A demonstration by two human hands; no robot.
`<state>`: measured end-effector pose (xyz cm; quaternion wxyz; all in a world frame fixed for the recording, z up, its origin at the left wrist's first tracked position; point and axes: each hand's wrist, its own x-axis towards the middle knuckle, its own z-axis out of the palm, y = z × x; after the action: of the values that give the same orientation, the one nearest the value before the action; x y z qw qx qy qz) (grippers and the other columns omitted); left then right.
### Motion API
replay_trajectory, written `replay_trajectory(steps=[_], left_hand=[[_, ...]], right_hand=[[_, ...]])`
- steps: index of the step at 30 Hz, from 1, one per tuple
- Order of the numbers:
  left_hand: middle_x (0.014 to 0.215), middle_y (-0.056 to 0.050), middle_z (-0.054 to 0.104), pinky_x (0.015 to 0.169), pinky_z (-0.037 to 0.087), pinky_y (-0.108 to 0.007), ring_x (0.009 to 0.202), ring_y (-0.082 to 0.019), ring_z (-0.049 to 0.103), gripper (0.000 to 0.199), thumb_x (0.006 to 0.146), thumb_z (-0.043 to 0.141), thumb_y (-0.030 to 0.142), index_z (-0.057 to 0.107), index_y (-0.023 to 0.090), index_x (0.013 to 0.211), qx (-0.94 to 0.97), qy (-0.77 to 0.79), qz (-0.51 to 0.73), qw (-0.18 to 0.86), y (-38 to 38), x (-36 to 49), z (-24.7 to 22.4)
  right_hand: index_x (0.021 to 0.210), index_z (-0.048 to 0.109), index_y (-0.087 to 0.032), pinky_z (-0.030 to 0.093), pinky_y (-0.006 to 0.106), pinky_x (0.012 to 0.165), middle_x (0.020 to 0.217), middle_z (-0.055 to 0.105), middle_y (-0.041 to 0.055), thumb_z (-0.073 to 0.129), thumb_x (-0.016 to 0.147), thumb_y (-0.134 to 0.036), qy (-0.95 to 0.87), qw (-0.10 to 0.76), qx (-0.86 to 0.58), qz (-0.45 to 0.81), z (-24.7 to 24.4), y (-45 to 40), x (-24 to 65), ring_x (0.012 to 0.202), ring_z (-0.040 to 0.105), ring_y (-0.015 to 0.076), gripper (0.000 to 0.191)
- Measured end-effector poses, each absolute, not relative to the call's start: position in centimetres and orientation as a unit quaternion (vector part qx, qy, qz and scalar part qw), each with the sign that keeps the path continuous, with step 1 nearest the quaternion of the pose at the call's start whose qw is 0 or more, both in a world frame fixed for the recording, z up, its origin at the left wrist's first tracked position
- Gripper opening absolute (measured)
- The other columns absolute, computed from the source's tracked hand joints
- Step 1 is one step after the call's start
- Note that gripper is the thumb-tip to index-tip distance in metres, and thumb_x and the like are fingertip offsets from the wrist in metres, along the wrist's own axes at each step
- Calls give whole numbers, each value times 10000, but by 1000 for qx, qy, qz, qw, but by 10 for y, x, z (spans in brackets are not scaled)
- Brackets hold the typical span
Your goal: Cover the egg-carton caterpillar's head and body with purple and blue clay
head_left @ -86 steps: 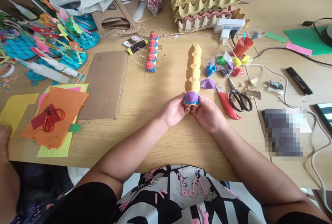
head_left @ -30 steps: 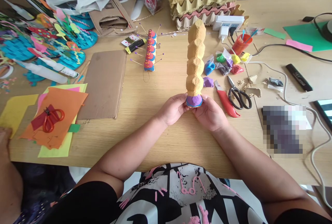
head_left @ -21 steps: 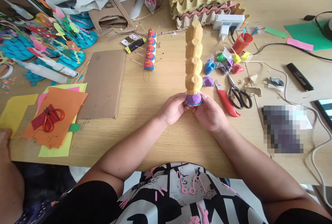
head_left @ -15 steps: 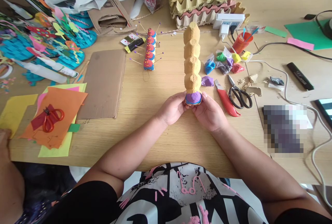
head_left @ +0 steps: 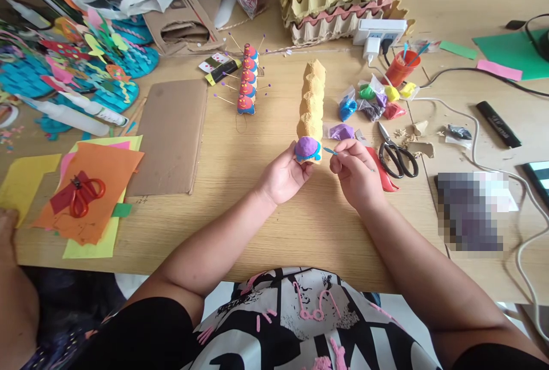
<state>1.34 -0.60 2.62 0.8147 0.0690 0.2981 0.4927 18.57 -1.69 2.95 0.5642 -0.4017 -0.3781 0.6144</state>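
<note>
No text surely legible: marks (head_left: pixel 142 200) on table (head_left: pixel 231 181), lettering (head_left: pixel 501 126) on black case (head_left: pixel 493 118), glue bottle label (head_left: pixel 106 113), shirt print (head_left: pixel 317 307) unclear.

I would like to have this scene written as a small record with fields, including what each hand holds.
Left hand: holds bumpy yellow strip by its purple-and-blue near end
Right hand: holds thin blue tool, tip towards strip
Left of strip: red-and-blue bumpy model
Right side: black-handled scissors, red cup, bagged colored lumps
Left side: brown cardboard sheet, orange paper, red-handled scissors

L hand (head_left: pixel 285 175) cupped palm-up, R hand (head_left: pixel 355 172) pinching, forearms angled inward
</note>
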Motion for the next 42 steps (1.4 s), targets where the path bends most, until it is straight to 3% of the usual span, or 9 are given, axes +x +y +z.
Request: replay_trajectory(steps=[6,16,32,42], left_hand=[[847,-39,758,635,560,-173,725,-94,712,351,1118,460,295,739,153,960,65,307,477,821,-8,14,32],[842,-22,769,610,559,-168,666,-81,699,340,1117,462,290,737,162,965,35,305,471,827,-7,14,33],[917,-30,787,628,553,-164,711,-75,702,276,1092,530,281,749,151,986,43,310,459,832,-8,15,30],[899,-33,787,648,581,-168,722,-73,721,358,1122,465,300,744,126,982,59,293,452,840,-9,14,27]], right_hand=[[838,635,-262,398,317,638,599,587,-42,811,851,-414,-417,542,-318,656,32,-20,188,601,520,141,232],[822,653,-252,385,286,598,595,618,-55,904,802,-465,-426,539,-328,649,28,-16,188,576,531,121,330],[763,687,-249,419,291,662,665,644,-41,946,755,-474,-394,557,-363,635,26,-19,181,661,551,118,344],[751,674,-247,434,288,662,669,616,-45,957,728,-480,-376,553,-357,653,29,-20,179,660,541,115,368]])
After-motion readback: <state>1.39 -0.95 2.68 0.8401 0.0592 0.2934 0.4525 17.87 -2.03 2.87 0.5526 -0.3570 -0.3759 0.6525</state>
